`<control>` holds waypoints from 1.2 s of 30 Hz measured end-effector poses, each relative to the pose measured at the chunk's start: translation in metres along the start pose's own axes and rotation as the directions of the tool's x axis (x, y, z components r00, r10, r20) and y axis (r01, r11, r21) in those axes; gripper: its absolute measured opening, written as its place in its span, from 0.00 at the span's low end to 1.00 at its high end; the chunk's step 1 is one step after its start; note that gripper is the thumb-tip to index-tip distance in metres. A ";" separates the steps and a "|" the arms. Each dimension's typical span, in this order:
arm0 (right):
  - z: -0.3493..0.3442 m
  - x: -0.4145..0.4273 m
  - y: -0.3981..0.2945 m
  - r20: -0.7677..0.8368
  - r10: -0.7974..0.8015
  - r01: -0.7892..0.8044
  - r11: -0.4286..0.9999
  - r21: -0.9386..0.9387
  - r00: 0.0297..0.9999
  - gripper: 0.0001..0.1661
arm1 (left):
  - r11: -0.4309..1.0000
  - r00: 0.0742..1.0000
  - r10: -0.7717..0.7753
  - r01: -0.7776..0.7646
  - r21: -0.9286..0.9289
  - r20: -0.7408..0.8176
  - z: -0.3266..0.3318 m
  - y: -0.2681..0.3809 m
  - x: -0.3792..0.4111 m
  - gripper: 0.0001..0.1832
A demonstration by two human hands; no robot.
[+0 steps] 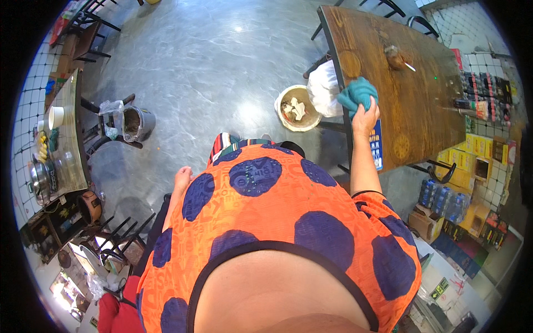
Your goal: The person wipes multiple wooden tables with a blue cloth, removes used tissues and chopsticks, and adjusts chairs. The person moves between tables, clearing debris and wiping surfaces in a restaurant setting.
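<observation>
My right hand (365,117) grips a bunched teal cloth (358,96) over the near left edge of a dark-stained wooden table (420,112). Just below that hand, a blue printed sheet (378,145) with writing lies along the table's edge. Farther along the tabletop stands a small brownish container (393,56), with a slim white item (410,67) beside it. My left hand (182,177) hangs low beside my orange, dark-spotted top, with nothing visible in it. Its fingers are partly hidden and seem loosely curled.
A round bin (278,110) holding crumpled white paper stands by the table, against a white plastic bag (324,89). Across the grey floor (200,75) is a grey bucket (145,125) beside another table (68,141). Packs of bottles (443,202) and yellow cartons (462,160) line the right side.
</observation>
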State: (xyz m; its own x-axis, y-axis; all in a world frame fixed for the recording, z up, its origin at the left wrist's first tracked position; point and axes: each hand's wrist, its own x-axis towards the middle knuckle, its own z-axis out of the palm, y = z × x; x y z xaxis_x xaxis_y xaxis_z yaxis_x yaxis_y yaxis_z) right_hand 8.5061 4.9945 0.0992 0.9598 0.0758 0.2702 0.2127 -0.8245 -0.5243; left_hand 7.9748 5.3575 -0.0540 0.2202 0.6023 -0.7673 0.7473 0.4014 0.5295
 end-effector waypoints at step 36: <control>0.216 0.288 -0.145 -0.117 0.484 -0.477 0.740 -0.474 0.867 0.30 | 0.787 0.932 0.230 -0.348 0.510 0.281 0.066 0.589 0.376 0.24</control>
State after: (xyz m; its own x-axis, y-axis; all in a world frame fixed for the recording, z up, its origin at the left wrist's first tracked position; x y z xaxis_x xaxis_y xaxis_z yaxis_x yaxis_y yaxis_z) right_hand 8.7911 5.2569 0.0782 0.9139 -0.3988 0.0754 -0.3870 -0.9123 -0.1339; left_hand 8.5388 5.7744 -0.0543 0.5528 0.4598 -0.6950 0.8312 -0.2452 0.4989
